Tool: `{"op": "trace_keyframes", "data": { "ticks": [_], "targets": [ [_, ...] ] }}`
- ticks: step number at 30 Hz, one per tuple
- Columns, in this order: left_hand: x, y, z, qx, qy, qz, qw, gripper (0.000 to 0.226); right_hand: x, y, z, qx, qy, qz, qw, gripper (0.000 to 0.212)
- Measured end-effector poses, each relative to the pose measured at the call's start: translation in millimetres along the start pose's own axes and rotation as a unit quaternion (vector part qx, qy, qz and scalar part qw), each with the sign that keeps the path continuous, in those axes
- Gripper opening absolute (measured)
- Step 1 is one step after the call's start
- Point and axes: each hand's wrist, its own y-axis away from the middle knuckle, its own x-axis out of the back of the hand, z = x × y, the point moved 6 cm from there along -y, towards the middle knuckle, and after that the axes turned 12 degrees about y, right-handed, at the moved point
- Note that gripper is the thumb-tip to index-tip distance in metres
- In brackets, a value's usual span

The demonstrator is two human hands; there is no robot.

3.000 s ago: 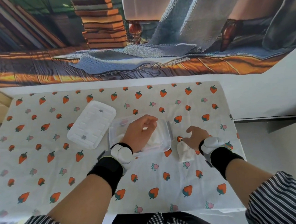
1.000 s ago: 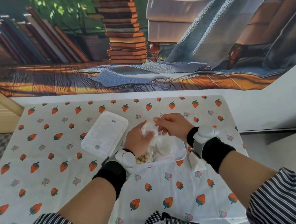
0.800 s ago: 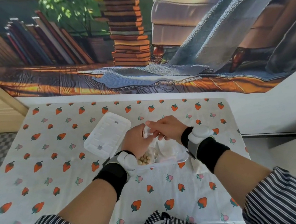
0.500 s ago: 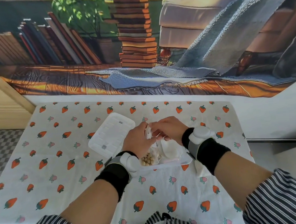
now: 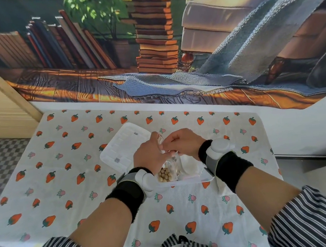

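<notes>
- Left hand (image 5: 148,155) and right hand (image 5: 184,141): fingers curled, both pinching the top of a small clear bag (image 5: 161,142)
- Bag: hangs over the clear container (image 5: 184,180), mid-table (image 5: 63,174)
- White lid (image 5: 124,145): flat, just left of the container

We see a small clear plastic bag (image 5: 170,165) held upright, its crumpled top gathered high and its lower end hanging down into a shallow clear container (image 5: 201,177), as far as we can tell. Pale round beans (image 5: 164,177) bunch at the bag's bottom. The container stands open on the table (image 5: 186,203).
</notes>
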Motion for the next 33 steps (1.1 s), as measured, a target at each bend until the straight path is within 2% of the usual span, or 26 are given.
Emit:
{"op": "trace_keyframes", "data": {
  "ticks": [2,6,10,12,15,18,23,26,30,33],
  "targets": [
    [0.7,1.3,0.9,0.001,0.002,0.001,1.000,0.056,-1.2,0.5,-3.3,0.011,0.009,-0.002,1.000,0.016],
    [1.6,0.9,-3.2,0.009,0.027,0.002,1.000,0.064,-0.1,-2.7,-3.3,0.019,0.026,0.012,0.999,0.015],
    [-2.6,1.5,-11.0,0.037,0.197,-0.031,0.979,0.062,8.9,-6.7,3.3,0.019,0.044,0.081,0.996,0.010],
    [-6.0,2.5,-16.5,0.060,0.269,-0.043,0.960,0.049,12.9,-5.7,4.0,0.039,0.057,0.111,0.991,0.014],
    [-3.8,3.2,-20.8,0.087,0.347,-0.020,0.933,0.017,17.2,-4.8,7.2,0.047,0.068,0.137,0.987,0.016],
    [-4.9,3.0,-14.9,0.108,0.359,-0.030,0.927,0.030,15.7,-3.7,7.6,0.048,0.078,0.132,0.987,0.023],
    [-4.8,-1.0,-17.1,0.126,0.328,0.010,0.936,0.017,14.1,-3.6,13.2,0.032,0.055,0.139,0.988,0.012],
    [-3.6,-2.0,-18.2,0.119,0.295,0.003,0.948,0.023,16.6,-3.0,13.9,0.013,0.054,0.156,0.986,0.013],
    [-0.2,-1.0,-15.3,0.102,0.287,-0.008,0.953,0.031,16.6,-5.0,14.8,-0.011,0.058,0.153,0.987,0.003],
    [1.3,-0.6,-15.0,0.104,0.305,-0.011,0.947,0.031,15.2,-3.0,8.5,0.008,0.097,0.146,0.985,0.008]
  ]
}}
